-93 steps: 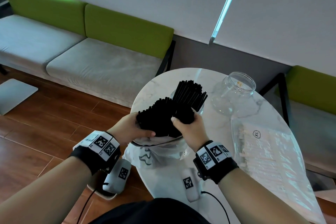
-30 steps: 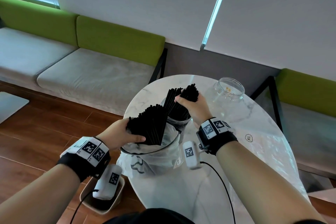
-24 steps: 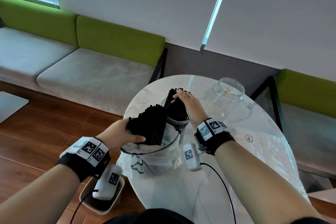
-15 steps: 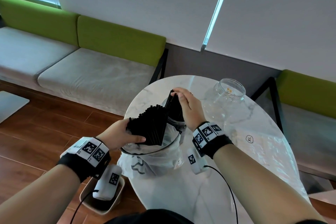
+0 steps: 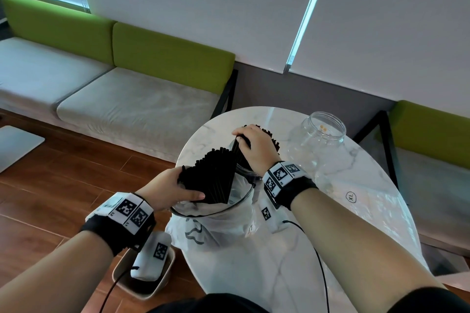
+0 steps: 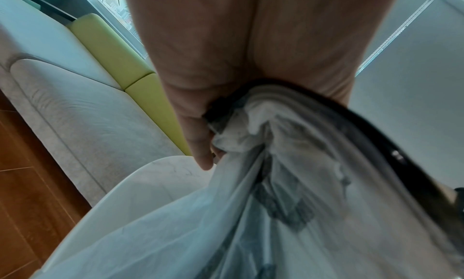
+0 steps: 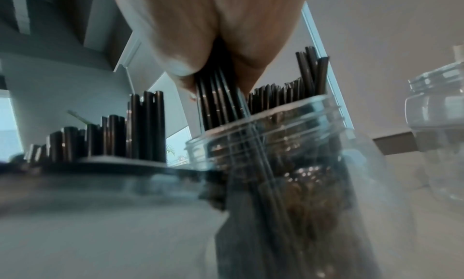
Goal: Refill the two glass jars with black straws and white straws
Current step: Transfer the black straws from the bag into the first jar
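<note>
My left hand (image 5: 175, 189) grips a fanned bundle of black straws (image 5: 211, 178) that stands in a crumpled white plastic bag (image 5: 216, 226) with a dark rim. Just behind it stands a glass jar (image 5: 244, 171) full of upright black straws. My right hand (image 5: 254, 147) is over that jar's mouth. In the right wrist view its thumb (image 7: 180, 68) and fingers pinch several black straws (image 7: 218, 100) that reach down into the jar (image 7: 288, 144). The second glass jar (image 5: 323, 142) stands empty further right, apart from both hands.
A clear packet of white straws (image 5: 368, 223) marked XL lies on the right of the round marble table (image 5: 229, 274). A beige bin (image 5: 122, 277) sits on the wooden floor by the table's left edge. A grey and green bench (image 5: 127, 109) runs behind.
My right hand has lowered its handful of black straws into the jar and turned over their tops. My left hand and its bundle have stayed in place.
</note>
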A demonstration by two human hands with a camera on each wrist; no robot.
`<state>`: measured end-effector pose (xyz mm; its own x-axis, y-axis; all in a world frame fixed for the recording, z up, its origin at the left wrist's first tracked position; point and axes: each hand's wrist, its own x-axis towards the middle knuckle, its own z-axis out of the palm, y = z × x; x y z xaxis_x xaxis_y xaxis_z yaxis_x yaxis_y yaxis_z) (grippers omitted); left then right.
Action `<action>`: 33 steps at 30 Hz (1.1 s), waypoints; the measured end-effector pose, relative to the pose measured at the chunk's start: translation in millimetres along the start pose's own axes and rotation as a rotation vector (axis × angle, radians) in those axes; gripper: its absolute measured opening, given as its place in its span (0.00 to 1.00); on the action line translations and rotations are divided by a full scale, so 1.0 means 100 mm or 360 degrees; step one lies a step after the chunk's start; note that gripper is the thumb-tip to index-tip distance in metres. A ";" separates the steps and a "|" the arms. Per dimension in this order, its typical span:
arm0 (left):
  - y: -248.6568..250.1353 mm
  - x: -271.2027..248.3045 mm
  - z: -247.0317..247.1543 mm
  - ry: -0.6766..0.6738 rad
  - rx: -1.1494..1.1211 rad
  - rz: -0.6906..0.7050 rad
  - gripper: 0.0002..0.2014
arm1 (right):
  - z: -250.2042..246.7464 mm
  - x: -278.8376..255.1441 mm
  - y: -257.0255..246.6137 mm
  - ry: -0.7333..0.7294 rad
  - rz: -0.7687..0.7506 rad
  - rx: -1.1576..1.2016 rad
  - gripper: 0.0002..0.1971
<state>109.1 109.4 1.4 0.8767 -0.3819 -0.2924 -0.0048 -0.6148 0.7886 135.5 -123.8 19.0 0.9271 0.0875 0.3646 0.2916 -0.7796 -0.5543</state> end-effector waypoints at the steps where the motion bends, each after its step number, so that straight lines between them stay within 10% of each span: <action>1: -0.02 0.01 0.00 0.0002 0.0004 -0.0006 0.28 | -0.01 -0.01 0.00 -0.0075 0.0024 0.0000 0.12; 8: -0.04 0.02 -0.01 -0.0002 0.0011 0.0004 0.29 | -0.14 -0.09 0.06 -0.0410 0.0236 -0.0007 0.24; 18: -0.04 0.05 0.00 -0.0012 0.0057 0.0018 0.24 | -0.18 -0.27 0.31 0.0359 -0.0162 -0.0395 0.20; 24: -0.05 0.05 0.00 -0.0016 0.0033 0.0008 0.25 | -0.29 -0.51 0.55 -0.0071 0.0170 -0.0399 0.37; 33: -0.07 0.06 0.00 -0.0019 0.0028 -0.0016 0.27 | -0.18 -0.35 0.41 -0.0025 0.0654 0.0348 0.57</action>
<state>114.7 111.3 -5.8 0.8710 -0.3836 -0.3070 -0.0043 -0.6307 0.7760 111.1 -170.1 -3.1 0.9790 -0.1909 0.0712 -0.0596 -0.6025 -0.7959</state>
